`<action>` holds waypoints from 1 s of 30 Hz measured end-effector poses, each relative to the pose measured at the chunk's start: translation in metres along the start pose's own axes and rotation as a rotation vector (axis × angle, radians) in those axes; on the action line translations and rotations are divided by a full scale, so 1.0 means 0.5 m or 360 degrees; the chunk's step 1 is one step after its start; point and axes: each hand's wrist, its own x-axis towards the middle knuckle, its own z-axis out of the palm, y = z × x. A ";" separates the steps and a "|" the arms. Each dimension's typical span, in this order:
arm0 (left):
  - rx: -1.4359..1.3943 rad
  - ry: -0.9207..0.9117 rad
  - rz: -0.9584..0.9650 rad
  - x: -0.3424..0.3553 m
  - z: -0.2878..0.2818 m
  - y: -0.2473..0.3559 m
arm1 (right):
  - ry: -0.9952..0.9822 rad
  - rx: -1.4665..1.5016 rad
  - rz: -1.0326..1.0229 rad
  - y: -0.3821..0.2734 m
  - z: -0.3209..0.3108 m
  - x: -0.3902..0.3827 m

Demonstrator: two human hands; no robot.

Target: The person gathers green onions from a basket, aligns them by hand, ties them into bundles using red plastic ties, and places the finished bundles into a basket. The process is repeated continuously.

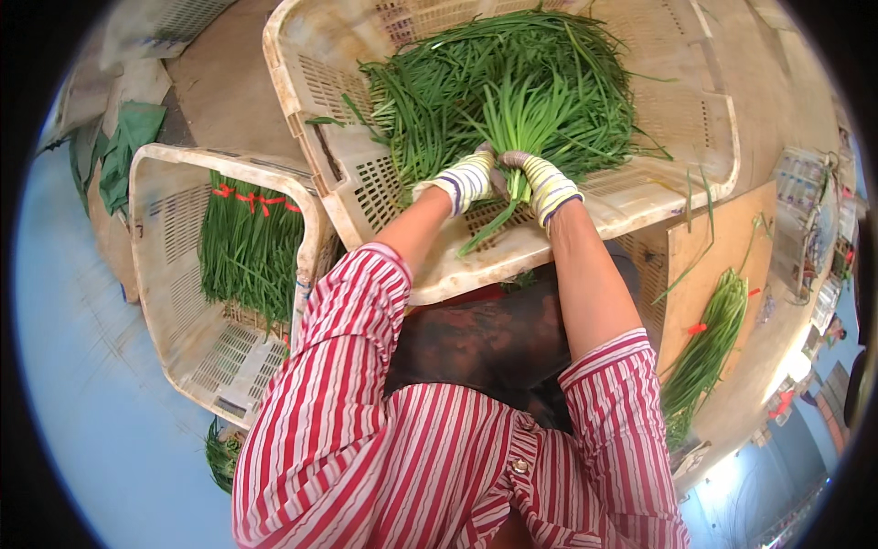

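Note:
A bunch of garlic chives [526, 114] fans out, leaves away from me, above the near side of a large white plastic crate [439, 282]. My right hand [549, 188], in a white glove with dark and yellow-green stripes, is closed around its pale stem end. At the left edge of the same stems, my left hand [465, 181], gloved alike, is closed with its fingertips against them; part of its grip is hidden. A few leaves droop below the hands. Loose chives [430, 101] lie in a thick heap inside the crate.
To the left, a second white crate [151, 265] holds chives tied with red bands [251, 197]. On the right, a banded bunch [718, 339] leans by a tan board [704, 256]. Green cloth [133, 151] lies at the far left. Stray leaves hang over the crate's right rim.

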 end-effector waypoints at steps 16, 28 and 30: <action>0.1093 -0.0055 0.0011 0.034 0.095 0.050 | -0.0017 -0.1386 -0.0487 -0.291 -0.005 -0.546; -0.0352 -0.0238 0.0402 -0.342 0.007 0.221 | 0.0989 -0.3345 -0.1032 -0.170 -0.215 -0.362; -0.0964 -0.0582 0.0486 -0.396 0.051 0.260 | 0.1134 -0.3452 -0.1217 -0.165 -0.186 -0.392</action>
